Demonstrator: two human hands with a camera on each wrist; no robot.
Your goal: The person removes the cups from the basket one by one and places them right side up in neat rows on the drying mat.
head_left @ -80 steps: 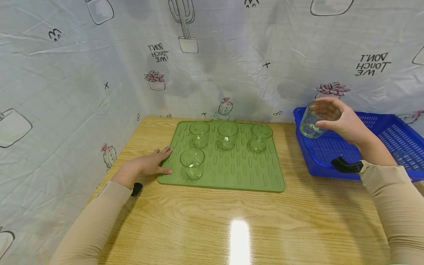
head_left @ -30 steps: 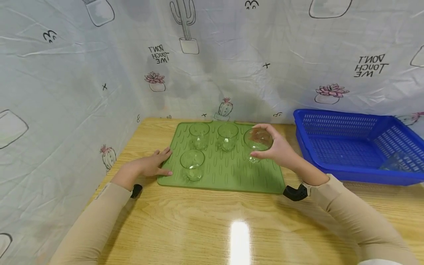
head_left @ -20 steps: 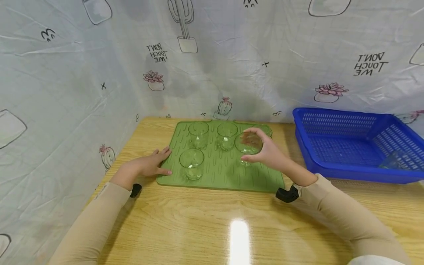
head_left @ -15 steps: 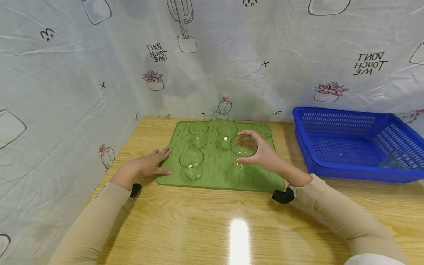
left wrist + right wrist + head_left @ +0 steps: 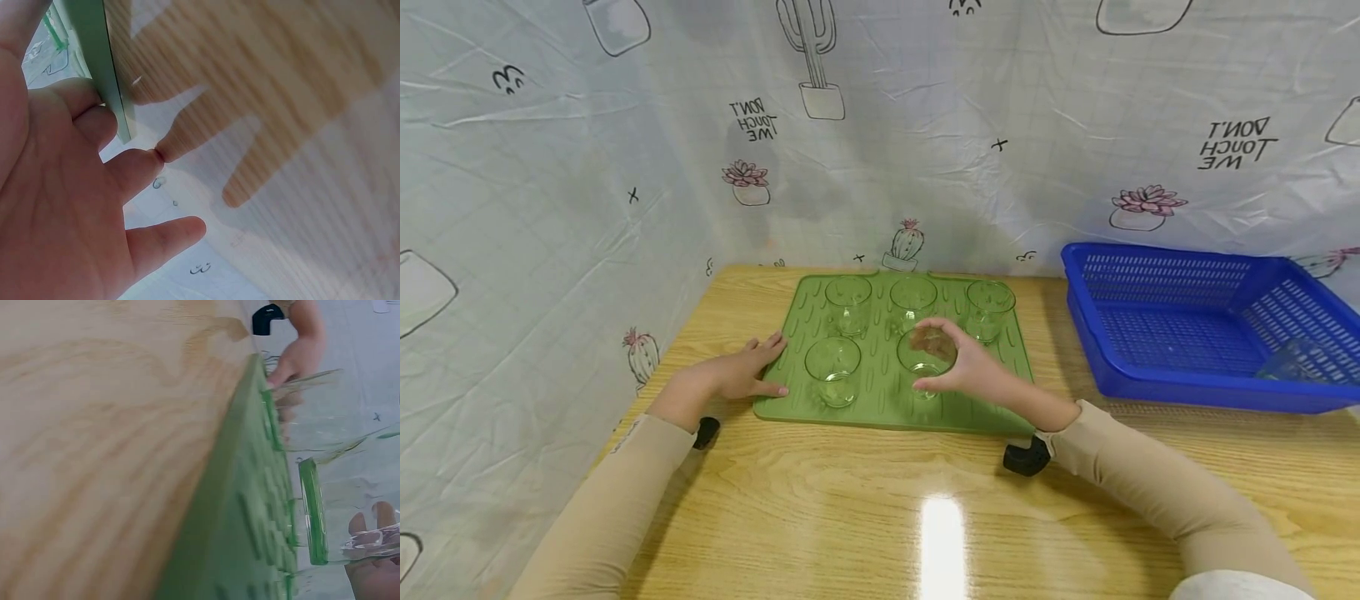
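My right hand (image 5: 973,371) grips a clear drinking glass (image 5: 917,367) by its sides, fingers behind and thumb in front. In the right wrist view this glass (image 5: 350,500) is upright, with a small gap between its base and the green ridged mat (image 5: 212,519). Spread out, my left hand (image 5: 737,372) rests at the left edge of the mat (image 5: 880,408), its thumb on top. Left of the held glass stands another glass (image 5: 835,375). Behind are a left glass (image 5: 850,308), a middle glass (image 5: 913,300) and a right glass (image 5: 990,308).
On the right of the wooden table (image 5: 820,500) sits a blue plastic basket (image 5: 1210,392). One more glass (image 5: 1296,362) lies inside it at the right. A printed sheet (image 5: 970,167) hangs behind and along the left side.
My right hand has carried the glass from over the basket to the mat, then leftward and toward the front row, lowering it. My left hand has stayed at the mat's edge.
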